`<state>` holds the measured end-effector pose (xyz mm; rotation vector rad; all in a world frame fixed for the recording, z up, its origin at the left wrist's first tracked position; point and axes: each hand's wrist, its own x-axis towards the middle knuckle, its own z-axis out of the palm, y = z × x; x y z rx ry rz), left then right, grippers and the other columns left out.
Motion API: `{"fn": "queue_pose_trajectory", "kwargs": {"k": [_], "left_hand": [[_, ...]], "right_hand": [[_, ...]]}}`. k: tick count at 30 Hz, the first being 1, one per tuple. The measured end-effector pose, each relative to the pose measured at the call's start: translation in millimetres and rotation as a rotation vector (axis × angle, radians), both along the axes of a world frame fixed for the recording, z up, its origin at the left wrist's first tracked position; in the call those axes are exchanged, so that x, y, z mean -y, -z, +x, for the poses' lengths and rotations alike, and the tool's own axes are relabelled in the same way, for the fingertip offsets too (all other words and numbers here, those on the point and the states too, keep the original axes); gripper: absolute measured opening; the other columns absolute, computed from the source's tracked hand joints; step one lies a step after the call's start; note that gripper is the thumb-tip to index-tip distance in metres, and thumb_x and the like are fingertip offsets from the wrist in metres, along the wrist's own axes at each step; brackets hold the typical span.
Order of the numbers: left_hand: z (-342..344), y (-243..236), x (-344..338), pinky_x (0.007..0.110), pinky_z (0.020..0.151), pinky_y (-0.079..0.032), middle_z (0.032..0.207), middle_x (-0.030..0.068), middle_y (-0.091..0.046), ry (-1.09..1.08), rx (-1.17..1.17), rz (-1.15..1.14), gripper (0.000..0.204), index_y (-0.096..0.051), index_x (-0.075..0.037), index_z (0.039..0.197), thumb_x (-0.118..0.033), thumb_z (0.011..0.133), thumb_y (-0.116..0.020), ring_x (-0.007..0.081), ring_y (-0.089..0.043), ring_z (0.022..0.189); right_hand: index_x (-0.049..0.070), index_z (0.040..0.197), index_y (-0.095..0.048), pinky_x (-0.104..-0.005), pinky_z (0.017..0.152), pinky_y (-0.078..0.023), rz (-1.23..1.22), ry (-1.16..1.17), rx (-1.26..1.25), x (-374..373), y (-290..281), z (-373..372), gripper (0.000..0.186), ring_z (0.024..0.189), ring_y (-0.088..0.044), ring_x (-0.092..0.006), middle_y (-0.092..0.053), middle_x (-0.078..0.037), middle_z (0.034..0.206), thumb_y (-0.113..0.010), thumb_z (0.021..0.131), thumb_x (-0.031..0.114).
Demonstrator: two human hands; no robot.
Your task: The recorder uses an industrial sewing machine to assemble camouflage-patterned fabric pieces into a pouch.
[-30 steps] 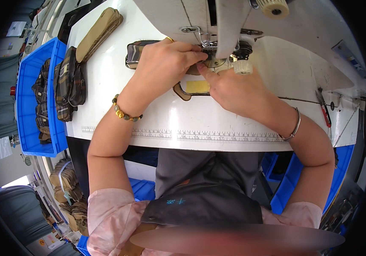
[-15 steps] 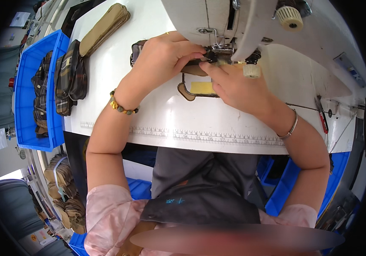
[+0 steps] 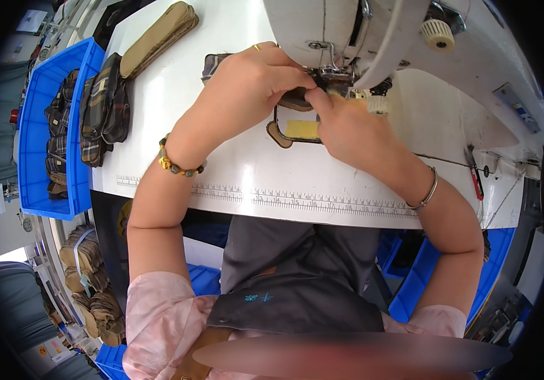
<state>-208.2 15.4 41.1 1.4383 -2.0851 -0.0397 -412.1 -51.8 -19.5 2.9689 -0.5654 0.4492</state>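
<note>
At the presser foot (image 3: pixel 336 75) of a white sewing machine, both my hands are on a small plaid and tan fabric piece (image 3: pixel 294 100). My left hand (image 3: pixel 256 79) pinches its edge just left of the foot, fingers closed. The piece's plaid end (image 3: pixel 213 65) sticks out beyond that hand. My right hand (image 3: pixel 359 130) lies close in front of the foot, its index fingertip meeting the left fingers and the others curled in, gripping the near side of the piece. The fingers hide most of the fabric and the needle point.
A stack of tan fabric pieces (image 3: pixel 159 39) and stuffed-looking plaid pieces (image 3: pixel 106 104) lie on the white table's left. Beside them stands a blue bin (image 3: pixel 28 145) with more plaid pieces. A yellow patch (image 3: pixel 302 130) marks the table, and red-handled snips (image 3: pixel 476 174) lie right.
My fingers have shifted slightly at the presser foot, the left ones drawing closer to the right index finger. The whole view has moved a little; the fabric stays under my hands.
</note>
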Motion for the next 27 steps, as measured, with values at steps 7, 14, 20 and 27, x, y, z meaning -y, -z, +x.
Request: {"fn": "queue_pose_trajectory", "kwargs": {"k": [7,14,20,27], "left_hand": [[1.2,6.3,0.0,0.033,0.073,-0.056,0.091,-0.0011,-0.071,0.005,0.317,-0.043,0.022,-0.079,-0.012,0.085,-0.002,0.067,-0.071,0.0218,-0.065,0.093],[-3.3,4.0,-4.6,0.033,0.069,-0.055,0.091,-0.0034,-0.070,-0.033,0.337,0.014,0.011,-0.078,-0.013,0.081,-0.012,0.070,-0.075,0.0192,-0.064,0.090],[-7.2,17.3,-0.7,0.031,0.061,-0.053,0.080,-0.0031,-0.063,-0.017,0.304,-0.127,0.010,-0.078,-0.015,0.082,-0.016,0.072,-0.079,0.0175,-0.064,0.080],[-7.0,27.1,4.0,0.031,0.060,-0.052,0.075,-0.0028,-0.057,0.068,0.227,-0.195,0.017,-0.079,-0.018,0.089,-0.017,0.072,-0.079,0.0181,-0.061,0.072]], "right_hand": [[0.006,0.101,-0.058,-0.0424,0.055,-0.051,0.369,-0.105,0.177,4.7,-4.9,-0.3,0.021,0.070,-0.064,-0.0318,-0.062,-0.011,0.080,-0.064,0.081,0.009],[0.010,0.090,-0.063,-0.0302,0.045,-0.045,-0.036,-0.261,0.321,5.4,-10.7,-6.0,0.011,0.058,-0.059,-0.0165,-0.054,0.001,0.072,-0.064,0.080,0.006],[0.011,0.078,-0.062,-0.0296,0.044,-0.044,-0.214,-0.219,0.488,10.4,-15.9,-3.4,0.006,0.056,-0.056,-0.0162,-0.052,0.001,0.069,-0.066,0.073,0.009],[0.011,0.070,-0.055,-0.0307,0.042,-0.042,-0.156,-0.200,0.481,9.1,-12.0,-6.1,0.013,0.052,-0.055,-0.0174,-0.053,0.000,0.069,-0.068,0.071,0.009]]}}
